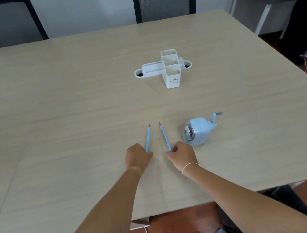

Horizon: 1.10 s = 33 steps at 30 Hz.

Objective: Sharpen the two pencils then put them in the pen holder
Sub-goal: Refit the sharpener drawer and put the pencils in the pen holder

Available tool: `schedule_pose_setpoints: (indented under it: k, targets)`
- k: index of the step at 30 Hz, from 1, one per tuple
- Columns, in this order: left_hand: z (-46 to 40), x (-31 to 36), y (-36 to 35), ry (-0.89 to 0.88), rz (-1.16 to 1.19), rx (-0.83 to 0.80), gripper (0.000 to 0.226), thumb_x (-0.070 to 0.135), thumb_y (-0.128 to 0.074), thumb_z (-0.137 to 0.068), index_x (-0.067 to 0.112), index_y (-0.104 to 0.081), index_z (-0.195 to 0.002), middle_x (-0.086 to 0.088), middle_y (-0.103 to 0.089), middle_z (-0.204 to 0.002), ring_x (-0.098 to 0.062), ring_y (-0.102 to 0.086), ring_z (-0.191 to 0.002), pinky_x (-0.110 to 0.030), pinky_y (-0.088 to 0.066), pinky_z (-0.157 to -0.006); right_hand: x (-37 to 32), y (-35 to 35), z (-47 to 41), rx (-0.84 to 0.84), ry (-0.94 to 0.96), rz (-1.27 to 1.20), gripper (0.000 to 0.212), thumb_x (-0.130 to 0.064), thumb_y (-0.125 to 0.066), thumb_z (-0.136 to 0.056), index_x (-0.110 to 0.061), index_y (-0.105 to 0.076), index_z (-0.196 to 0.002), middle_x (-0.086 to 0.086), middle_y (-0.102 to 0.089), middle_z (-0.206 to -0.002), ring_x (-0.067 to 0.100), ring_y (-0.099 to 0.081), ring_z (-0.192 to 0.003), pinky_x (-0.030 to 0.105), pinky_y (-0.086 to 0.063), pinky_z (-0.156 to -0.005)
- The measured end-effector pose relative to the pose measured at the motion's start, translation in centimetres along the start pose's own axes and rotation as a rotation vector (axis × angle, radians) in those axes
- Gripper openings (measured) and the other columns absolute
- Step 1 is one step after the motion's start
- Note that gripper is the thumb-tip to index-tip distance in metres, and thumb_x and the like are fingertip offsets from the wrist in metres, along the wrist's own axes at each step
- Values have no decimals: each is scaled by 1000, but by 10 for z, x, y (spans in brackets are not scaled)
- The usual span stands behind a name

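Left hand (137, 156) grip closed on left pencil (148, 137), right hand (182, 155) grip closed on right pencil (164, 136); both just left of the sharpener (199, 130).

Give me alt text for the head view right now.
The left hand and right hand each grip the near end of a blue pencil, left pencil and right pencil, tips pointing away. A blue crank sharpener sits right; the white pen holder stands farther back.

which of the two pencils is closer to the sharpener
The right pencil, whose near end is at the right hand. It lies beside the blue sharpener; the left pencil, at the left hand, lies farther from it.
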<state>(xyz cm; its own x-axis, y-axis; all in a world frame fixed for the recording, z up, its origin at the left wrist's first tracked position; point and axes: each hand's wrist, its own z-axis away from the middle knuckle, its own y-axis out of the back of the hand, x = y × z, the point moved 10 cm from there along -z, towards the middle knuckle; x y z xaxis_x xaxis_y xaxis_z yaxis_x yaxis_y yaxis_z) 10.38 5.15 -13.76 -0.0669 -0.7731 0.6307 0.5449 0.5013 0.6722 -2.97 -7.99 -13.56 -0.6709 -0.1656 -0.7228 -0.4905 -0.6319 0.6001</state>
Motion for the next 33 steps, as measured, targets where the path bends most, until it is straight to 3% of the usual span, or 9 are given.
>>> schedule_pose_setpoints:
  k: [4, 10, 15, 18, 22, 29, 33]
  targets:
    - [-6, 5, 21, -22, 143, 30, 7, 13, -63, -75, 12, -58, -78, -5, -59, -76, -23, -55, -64, -36, -56, -67, -35, 1, -1, 7, 24, -183, 9, -10, -57, -76, -10, -51, -70, -2, -46, -59, 20, -45, -57, 23, -34, -46]
    - [-15, 43, 54, -141, 274, 44, 24, 5, -57, -81, 6, -63, -104, 3, -55, -64, -16, -52, -55, -12, -45, -39, -92, 40, -13, 95, 100, -409, 18, -8, -59, -74, -15, -48, -62, -4, -49, -59, 18, -47, -57, 22, -38, -50]
    - [-28, 76, 67, -176, 335, 58, 11, 6, -59, -80, 14, -60, -87, 3, -56, -65, -24, -55, -65, -42, -59, -76, -133, 92, -31, 119, 207, -475, 20, -3, -57, -75, -17, -46, -65, 2, -46, -62, 18, -47, -52, 24, -42, -45]
    - [-36, 96, 68, -186, 392, 66, 16, 7, -59, -79, 21, -55, -72, 2, -54, -61, -19, -53, -57, -47, -58, -75, -146, 123, -48, 122, 263, -447, 15, -1, -57, -76, -13, -48, -81, 4, -47, -68, 16, -49, -50, 20, -46, -41]
    - [-46, 130, 61, -208, 434, 65, 19, 7, -59, -80, 21, -54, -69, 1, -53, -60, -20, -52, -59, -46, -58, -74, -144, 152, -81, 105, 296, -407, 17, 0, -55, -77, -12, -50, -87, 2, -46, -64, 17, -50, -52, 22, -49, -46]
    - [-79, 201, 44, -233, 493, 94, 21, 4, -56, -81, 16, -53, -65, 1, -49, -64, -25, -52, -72, -52, -58, -74, -112, 174, -150, 59, 268, -360, 11, -5, -51, -80, -13, -54, -72, 13, -54, -70, 25, -54, -54, 28, -52, -55]
    - [-102, 249, 34, -274, 455, 130, 15, 1, -56, -82, 12, -52, -73, 2, -49, -65, -21, -51, -67, -49, -58, -78, -93, 175, -190, 2, 212, -372, 13, -9, -51, -83, -9, -55, -71, 11, -55, -65, 23, -52, -51, 35, -52, -59]
